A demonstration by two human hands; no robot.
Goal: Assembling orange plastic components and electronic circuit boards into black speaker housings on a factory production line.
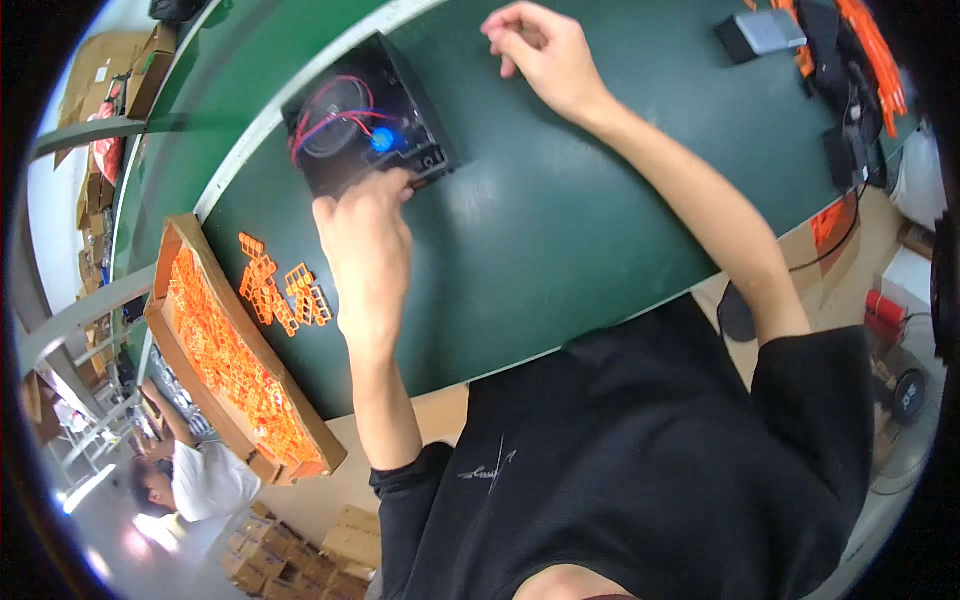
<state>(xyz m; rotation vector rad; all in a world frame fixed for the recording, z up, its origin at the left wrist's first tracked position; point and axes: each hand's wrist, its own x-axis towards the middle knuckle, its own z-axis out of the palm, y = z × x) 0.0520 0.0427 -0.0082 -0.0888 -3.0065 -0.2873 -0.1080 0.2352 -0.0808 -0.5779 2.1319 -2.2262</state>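
A black open-topped plastic speaker box rests at the far left of the green table. Inside it are a round speaker, red and blue wires and a small round blue part. My left hand is closed on the near edge of this box, its fingertips partly hidden behind the edge. Apart from the box, to its right, my right hand hovers above the table with the fingers curled together. Whatever they may hold is too small or hidden to make out.
Several orange plastic clips lie loose left of my left forearm. Beside them a long cardboard tray is filled with more orange pieces. A grey-and-black block, orange strips and black cables lie at the far right. Another person is in the left background.
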